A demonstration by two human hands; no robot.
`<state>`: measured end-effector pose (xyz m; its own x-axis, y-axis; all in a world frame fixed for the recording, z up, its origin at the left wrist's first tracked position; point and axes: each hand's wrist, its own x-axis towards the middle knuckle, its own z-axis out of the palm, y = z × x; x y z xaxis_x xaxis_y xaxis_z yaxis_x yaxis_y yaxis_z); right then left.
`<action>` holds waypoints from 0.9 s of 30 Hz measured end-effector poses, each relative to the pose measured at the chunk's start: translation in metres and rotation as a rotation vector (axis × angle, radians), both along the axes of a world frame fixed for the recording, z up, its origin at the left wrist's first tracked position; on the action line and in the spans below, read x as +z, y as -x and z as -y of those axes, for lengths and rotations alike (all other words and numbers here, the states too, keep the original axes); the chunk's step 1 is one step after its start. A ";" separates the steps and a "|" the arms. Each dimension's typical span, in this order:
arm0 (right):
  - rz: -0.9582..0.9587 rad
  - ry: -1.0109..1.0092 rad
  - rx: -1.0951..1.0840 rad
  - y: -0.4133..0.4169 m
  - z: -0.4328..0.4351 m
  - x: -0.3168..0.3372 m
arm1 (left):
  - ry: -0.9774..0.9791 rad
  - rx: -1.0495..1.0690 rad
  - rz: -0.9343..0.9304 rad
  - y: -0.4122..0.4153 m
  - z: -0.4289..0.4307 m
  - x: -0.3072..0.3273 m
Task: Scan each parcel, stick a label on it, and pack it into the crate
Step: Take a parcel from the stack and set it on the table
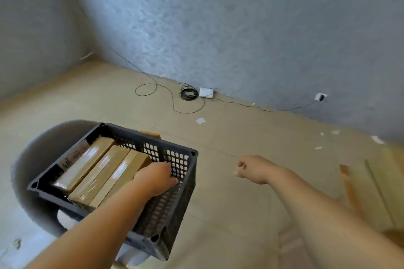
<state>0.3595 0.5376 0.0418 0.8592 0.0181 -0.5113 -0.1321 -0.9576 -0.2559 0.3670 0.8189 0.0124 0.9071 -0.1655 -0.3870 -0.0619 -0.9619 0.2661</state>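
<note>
Presently the packing step is being carried out: three taped cardboard parcels (99, 176) are being kept side by side in the dark perforated crate (172, 207), which is being borne on a round grey stool (32, 159) at 8 o'clock in the view. The outermost parcel (123, 171), on the 3 o'clock side of the row, is being covered at one end by the left hand (156, 178). Its fingers are being pointed toward the crate wall, and it cannot be told whether the parcel is being gripped or merely pressed. The right hand (253, 169) is being held well apart at 4 o'clock over the floor, fingers loosely curled, nothing seen in it. The parcels are being judged stiff and fairly light, their glossy tape possibly slippery. Hold is being advised on bare cardboard at the ends or long edges. A coiled cable (188, 94) is being noted at 12 o'clock by the wall.
</note>
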 end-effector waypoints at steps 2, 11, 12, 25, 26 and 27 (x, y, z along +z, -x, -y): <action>0.019 -0.001 -0.081 0.030 0.033 0.007 | -0.026 -0.074 0.025 0.006 0.034 0.004; 0.026 -0.030 -0.359 0.219 0.180 0.021 | -0.022 -0.417 0.056 0.107 0.211 0.014; 0.022 -0.017 -0.368 0.243 0.196 0.022 | -0.006 -0.437 0.053 0.126 0.231 0.014; -0.007 0.041 -0.667 0.472 0.364 0.026 | 0.203 -0.590 -0.059 0.314 0.423 0.004; 0.010 0.051 -0.696 0.480 0.375 0.025 | 0.221 -0.578 -0.066 0.318 0.434 0.003; 0.028 0.065 -0.725 0.486 0.385 0.023 | 0.247 -0.562 -0.073 0.320 0.444 0.001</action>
